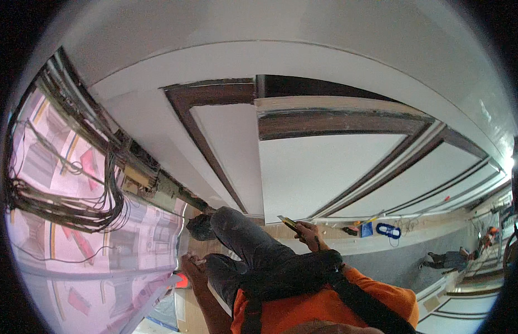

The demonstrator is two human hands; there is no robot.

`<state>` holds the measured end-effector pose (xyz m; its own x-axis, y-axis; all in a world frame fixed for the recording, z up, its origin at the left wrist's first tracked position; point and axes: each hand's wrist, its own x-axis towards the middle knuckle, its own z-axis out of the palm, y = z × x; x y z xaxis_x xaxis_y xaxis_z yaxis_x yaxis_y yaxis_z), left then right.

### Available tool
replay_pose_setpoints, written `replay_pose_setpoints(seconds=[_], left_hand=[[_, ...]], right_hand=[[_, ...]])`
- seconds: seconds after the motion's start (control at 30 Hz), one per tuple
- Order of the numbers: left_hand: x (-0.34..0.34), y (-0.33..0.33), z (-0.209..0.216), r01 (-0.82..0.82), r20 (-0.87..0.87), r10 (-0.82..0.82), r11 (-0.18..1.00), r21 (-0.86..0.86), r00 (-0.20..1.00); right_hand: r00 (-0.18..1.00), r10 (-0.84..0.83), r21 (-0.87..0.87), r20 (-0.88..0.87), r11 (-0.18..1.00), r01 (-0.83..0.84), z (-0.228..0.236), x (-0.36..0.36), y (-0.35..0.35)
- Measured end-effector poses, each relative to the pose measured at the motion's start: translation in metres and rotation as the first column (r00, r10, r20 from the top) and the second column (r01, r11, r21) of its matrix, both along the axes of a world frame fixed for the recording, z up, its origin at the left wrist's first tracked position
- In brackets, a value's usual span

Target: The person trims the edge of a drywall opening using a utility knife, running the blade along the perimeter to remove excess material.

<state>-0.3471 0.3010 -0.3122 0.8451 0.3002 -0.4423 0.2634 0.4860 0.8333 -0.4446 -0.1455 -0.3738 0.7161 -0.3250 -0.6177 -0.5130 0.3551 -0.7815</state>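
In my right hand [310, 236] is a yellow and black utility knife [289, 224], its blade out and pointing away toward the foot of a white panel [309, 172]. My fingers are wrapped round its handle. My left hand [193, 264] hangs low beside my left knee with its fingers curled in. What it holds, if anything, is too small to make out. The white panel has a dark brown strip [337, 123] along its top. Left of it stands another white panel [225, 139], framed by dark strips.
Dark cables [75, 214] hang in a bundle at the left, before pinkish printed sheeting [58, 261]. Along the floor at right lie a blue tray [367, 229], a coiled blue cord [388, 230] and small tools. Another person [451, 260] is farther off at right.
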Motion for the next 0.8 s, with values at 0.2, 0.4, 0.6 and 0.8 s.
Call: replay_pose_setpoints(seconds=[0.2,0.4,0.6,0.8], left_hand=[[0.037,-0.035,0.051,-0.151,0.009,0.153,0.985,-0.081,0.988],[0.053,-0.055,0.055,-0.027,0.006,0.026,0.984,0.175,1.000],[0.042,-0.043,0.031,0.159,0.101,-0.149,0.982,-0.105,0.984],[0.037,-0.071,0.037,-0.205,-0.011,0.205,0.979,-0.007,0.979]], right_hand=[[0.997,-0.079,0.023,0.027,0.997,0.079,-0.005,-0.005,-0.001],[0.999,-0.037,0.017,-0.006,0.999,0.037,0.017,0.002,0.000],[0.992,-0.044,0.060,0.120,0.997,0.037,0.003,-0.003,-0.007],[0.989,0.006,0.083,0.146,0.996,-0.019,0.013,0.007,0.000]])
